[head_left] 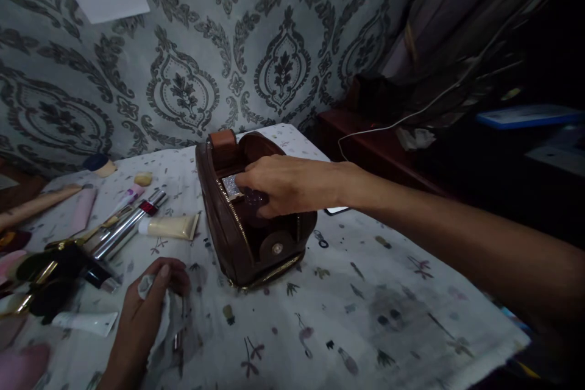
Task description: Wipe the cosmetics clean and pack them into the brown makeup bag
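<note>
An unzipped brown bag (214, 219) stands on the patterned tablecloth. My right hand (278, 183) reaches into its opening, with the fingers bent around a glittery, dark item whose outline is unclear. Beside those fingers, a silvery glitter item (232, 187) lies inside the bag. Left of the bag, near the front, my left hand (153, 292) is closed around a crumpled white cloth or tissue (163, 320). A thin item with a shiny end (177, 340) is blurred just right of that hand.
Cosmetics crowd the table's left side, including a cream tube (169, 226), a white tube (85, 322), silver sticks (121, 234) and a dark-capped bottle (99, 164). A phone-like edge (337, 211) shows right of the bag. A white cable (411, 116) hangs behind.
</note>
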Demonstrator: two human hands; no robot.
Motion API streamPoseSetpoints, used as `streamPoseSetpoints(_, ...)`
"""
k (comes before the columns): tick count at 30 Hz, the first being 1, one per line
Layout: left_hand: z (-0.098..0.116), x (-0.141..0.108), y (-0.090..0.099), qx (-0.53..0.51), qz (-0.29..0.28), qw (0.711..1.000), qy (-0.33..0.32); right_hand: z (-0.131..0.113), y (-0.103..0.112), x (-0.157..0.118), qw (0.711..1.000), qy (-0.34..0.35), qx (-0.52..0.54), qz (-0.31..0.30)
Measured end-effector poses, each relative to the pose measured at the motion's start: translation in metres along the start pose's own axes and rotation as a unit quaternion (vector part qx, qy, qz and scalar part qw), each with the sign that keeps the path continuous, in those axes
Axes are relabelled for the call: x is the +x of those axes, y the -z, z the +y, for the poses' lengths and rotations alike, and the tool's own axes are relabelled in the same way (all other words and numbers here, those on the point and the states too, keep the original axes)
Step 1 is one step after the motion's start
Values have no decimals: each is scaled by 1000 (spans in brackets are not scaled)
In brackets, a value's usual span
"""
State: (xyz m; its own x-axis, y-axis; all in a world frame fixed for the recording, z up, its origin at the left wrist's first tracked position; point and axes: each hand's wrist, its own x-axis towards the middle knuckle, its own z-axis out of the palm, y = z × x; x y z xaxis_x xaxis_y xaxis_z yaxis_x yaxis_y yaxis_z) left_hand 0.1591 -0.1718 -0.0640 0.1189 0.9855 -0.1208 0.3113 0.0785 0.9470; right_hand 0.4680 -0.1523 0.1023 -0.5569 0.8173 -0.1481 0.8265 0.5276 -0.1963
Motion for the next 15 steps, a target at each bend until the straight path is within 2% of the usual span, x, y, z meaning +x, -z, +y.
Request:
streamPoseSetpoints(10, -1, 0, 0, -4, -1, 1000, -8, -1, 2, 1, 1000, -13, -25, -5)
streamPoseSetpoints(15, -3, 0, 2, -12, -9, 1000, 5, 0, 0, 3, 1000, 14, 4, 8)
